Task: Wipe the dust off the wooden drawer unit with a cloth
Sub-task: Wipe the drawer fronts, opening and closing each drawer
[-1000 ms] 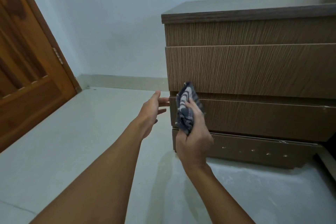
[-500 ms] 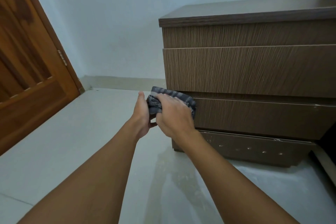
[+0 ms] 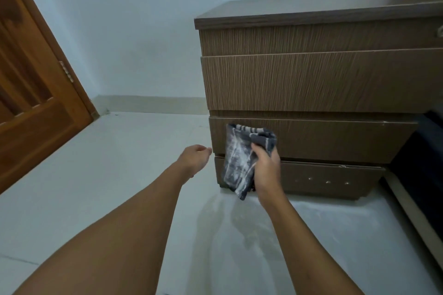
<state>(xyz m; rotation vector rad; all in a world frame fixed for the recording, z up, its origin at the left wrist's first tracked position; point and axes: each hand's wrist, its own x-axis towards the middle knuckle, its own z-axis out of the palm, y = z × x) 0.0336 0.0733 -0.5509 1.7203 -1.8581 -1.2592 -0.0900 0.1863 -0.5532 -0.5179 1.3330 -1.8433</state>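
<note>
Head — cloth (image 3: 239, 160) before drawer unit (image 3: 311, 84) — door (image 3: 36, 115) left

Ahead of you stands a plain pale wall (image 3: 124, 31) with a cool, bluish cast, evenly lit and without hard glare. A low cream skirting (image 3: 148, 104) runs along its foot, where it meets the floor (image 3: 84, 175), which is smooth, light grey and faintly glossy. On your left a panelled wooden door (image 3: 31, 108) in warm orange-brown leans into view, with a small metal hinge (image 3: 66, 71) on its edge. A thin joint line (image 3: 19, 260) crosses the floor at your lower left. Soft shadows (image 3: 215, 220) lie on the floor in front of you, and a whitish film of dust (image 3: 340, 218) shows further right. Along the right edge you see something dark (image 3: 429, 155) that is too cropped to identify.
</note>
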